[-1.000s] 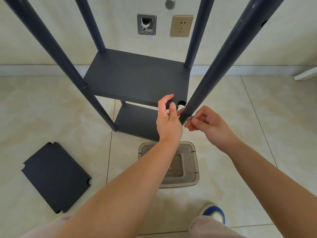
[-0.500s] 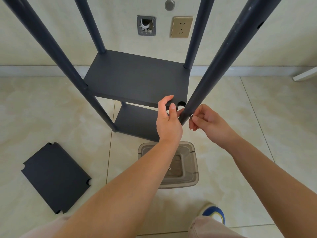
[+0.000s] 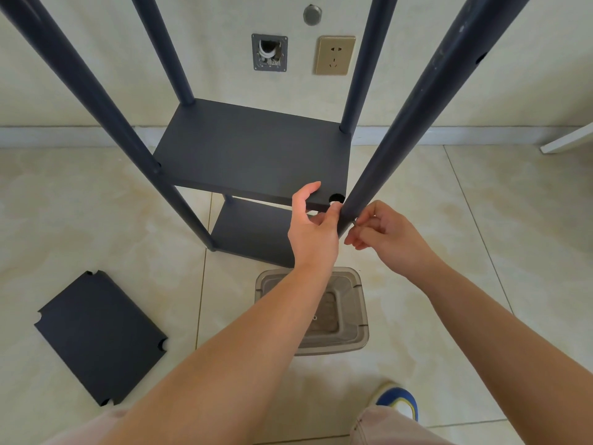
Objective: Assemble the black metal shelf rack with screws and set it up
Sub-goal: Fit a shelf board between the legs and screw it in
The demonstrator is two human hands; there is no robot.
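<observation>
Tiled floor [image 3: 96, 203], wall behind: left hand [image 3: 313, 234] gripping shelf [image 3: 253, 152] front edge; right hand [image 3: 390, 237] fingers pinching small screw at post [image 3: 414, 114].

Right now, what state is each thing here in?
Upper shelf: mounted, near-right corner notch open.
Near-right pole: leaning beside that notch.
Left hand: gripping the shelf edge.
Right hand: pinching something small at the pole.
Spare shelf panel: flat on floor.
Clear bin: open.
</observation>
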